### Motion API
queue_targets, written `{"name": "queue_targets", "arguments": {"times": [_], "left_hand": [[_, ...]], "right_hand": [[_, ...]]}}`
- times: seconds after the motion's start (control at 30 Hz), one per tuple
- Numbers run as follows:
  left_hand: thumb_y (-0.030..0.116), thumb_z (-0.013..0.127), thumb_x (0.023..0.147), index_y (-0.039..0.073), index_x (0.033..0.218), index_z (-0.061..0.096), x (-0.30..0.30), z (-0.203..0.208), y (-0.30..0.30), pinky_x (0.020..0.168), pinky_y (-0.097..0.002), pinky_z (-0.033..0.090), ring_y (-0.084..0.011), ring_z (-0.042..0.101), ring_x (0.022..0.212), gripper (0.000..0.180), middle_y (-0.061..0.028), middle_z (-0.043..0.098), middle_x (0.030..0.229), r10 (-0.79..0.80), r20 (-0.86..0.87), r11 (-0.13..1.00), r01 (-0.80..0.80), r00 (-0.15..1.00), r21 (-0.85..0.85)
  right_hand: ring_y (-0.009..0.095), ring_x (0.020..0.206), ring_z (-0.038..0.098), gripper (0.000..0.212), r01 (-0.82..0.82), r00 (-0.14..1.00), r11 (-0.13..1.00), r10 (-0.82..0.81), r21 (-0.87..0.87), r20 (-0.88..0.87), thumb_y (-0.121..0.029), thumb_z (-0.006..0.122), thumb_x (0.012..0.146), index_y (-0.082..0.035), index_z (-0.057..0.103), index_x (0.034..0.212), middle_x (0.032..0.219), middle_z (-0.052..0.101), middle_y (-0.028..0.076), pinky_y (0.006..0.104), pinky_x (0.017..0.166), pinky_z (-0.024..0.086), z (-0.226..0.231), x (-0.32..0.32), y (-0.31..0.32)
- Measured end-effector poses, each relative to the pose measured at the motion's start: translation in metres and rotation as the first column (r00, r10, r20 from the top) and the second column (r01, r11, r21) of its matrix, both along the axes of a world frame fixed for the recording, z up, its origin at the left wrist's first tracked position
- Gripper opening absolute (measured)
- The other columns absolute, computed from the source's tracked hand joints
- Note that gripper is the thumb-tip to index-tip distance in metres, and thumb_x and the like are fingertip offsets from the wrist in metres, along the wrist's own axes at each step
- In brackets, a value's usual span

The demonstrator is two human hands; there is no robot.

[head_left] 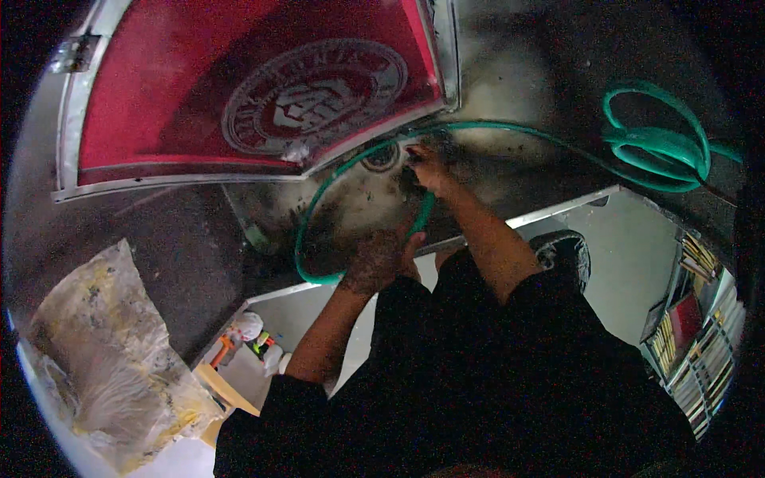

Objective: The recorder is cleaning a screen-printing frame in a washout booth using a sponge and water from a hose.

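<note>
A green hose loops across a dark, stained basin in front of me. My left hand is closed around the hose near the basin's front edge, its fingers dim and a little blurred. Farther forward, my right hand grips the stretch of hose that rises from the left one; its fingertips are in shadow. Just left of those fingertips, a round drain-like fitting shows on the basin's surface. Above it leans a metal-framed red screen with a pale round emblem, apart from both hands.
A hose coil hangs at the right. Stained sheeting drapes at the lower left, near bottles below the basin's metal rim. Below right stand a black-lined bin and a rack of thin frames.
</note>
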State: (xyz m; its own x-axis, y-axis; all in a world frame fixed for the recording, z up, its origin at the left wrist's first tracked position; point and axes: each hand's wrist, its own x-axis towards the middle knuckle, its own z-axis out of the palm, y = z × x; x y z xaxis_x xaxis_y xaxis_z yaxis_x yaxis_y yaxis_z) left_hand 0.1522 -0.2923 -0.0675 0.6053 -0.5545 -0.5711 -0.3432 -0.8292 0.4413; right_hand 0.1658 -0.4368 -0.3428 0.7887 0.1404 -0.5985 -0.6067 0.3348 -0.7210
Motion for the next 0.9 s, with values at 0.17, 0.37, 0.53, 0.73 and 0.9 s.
{"name": "queue_targets", "arguments": {"times": [0.17, 0.37, 0.53, 0.73, 0.9], "left_hand": [[0.026, 0.053, 0.097, -0.002, 0.132, 0.048, 0.017, 0.029, -0.028, 0.069, -0.0529, 0.054, -0.042, 0.066, 0.076, 0.045, -0.0293, 0.065, 0.084, -0.175, 0.271, 0.968, 0.216, 0.946, -0.129], [0.023, 0.055, 0.094, 0.0, 0.122, 0.053, 0.056, 0.047, -0.023, 0.077, -0.0493, 0.052, -0.044, 0.063, 0.09, 0.036, -0.027, 0.062, 0.099, -0.108, 0.32, 0.917, 0.219, 0.941, -0.334], [0.03, 0.061, 0.093, 0.002, 0.11, 0.061, 0.115, 0.122, -0.068, 0.074, -0.0498, 0.052, -0.0436, 0.064, 0.084, 0.033, -0.023, 0.063, 0.091, 0.084, 0.48, 0.943, 0.085, 0.873, -0.321], [0.039, 0.06, 0.094, 0.001, 0.11, 0.062, 0.204, 0.224, -0.057, 0.069, -0.0416, 0.053, -0.0348, 0.068, 0.082, 0.042, -0.0231, 0.066, 0.086, 0.213, 0.834, 0.915, 0.197, 0.509, -0.353], [0.026, 0.074, 0.084, 0.003, 0.124, 0.053, 0.231, 0.274, -0.093, 0.075, -0.0439, 0.052, -0.0342, 0.066, 0.085, 0.052, -0.0225, 0.064, 0.096, 0.202, 0.857, 0.907, 0.241, 0.474, -0.347]], "right_hand": [[0.021, 0.094, 0.061, 0.045, 0.239, 0.965, 0.963, -0.221, 0.125, -0.142, -0.028, 0.072, 0.089, -0.013, 0.059, 0.13, 0.115, 0.064, 0.007, 0.038, 0.07, 0.052, 0.054, 0.016, -0.046], [0.019, 0.093, 0.059, 0.052, -0.099, 0.812, 0.995, 0.081, 0.0, 0.578, -0.035, 0.07, 0.086, -0.008, 0.057, 0.128, 0.126, 0.062, 0.008, 0.0372, 0.081, 0.049, 0.034, 0.02, -0.064], [0.025, 0.101, 0.056, 0.069, 0.313, 0.742, 0.905, -0.042, -0.289, 0.669, -0.012, 0.073, 0.075, -0.005, 0.046, 0.138, 0.127, 0.052, 0.013, 0.0405, 0.091, 0.045, 0.105, 0.039, -0.139], [0.039, 0.105, 0.056, 0.054, 0.831, 0.453, 0.207, 0.288, -0.516, 0.844, 0.001, 0.069, 0.071, -0.004, 0.054, 0.123, 0.115, 0.053, 0.021, 0.0424, 0.091, 0.049, 0.367, 0.116, -0.181], [0.036, 0.1, 0.059, 0.042, 0.941, 0.231, 0.016, 0.699, -0.337, 0.676, -0.001, 0.071, 0.074, -0.01, 0.063, 0.114, 0.112, 0.06, 0.013, 0.0416, 0.086, 0.051, 0.458, 0.16, -0.201]]}}
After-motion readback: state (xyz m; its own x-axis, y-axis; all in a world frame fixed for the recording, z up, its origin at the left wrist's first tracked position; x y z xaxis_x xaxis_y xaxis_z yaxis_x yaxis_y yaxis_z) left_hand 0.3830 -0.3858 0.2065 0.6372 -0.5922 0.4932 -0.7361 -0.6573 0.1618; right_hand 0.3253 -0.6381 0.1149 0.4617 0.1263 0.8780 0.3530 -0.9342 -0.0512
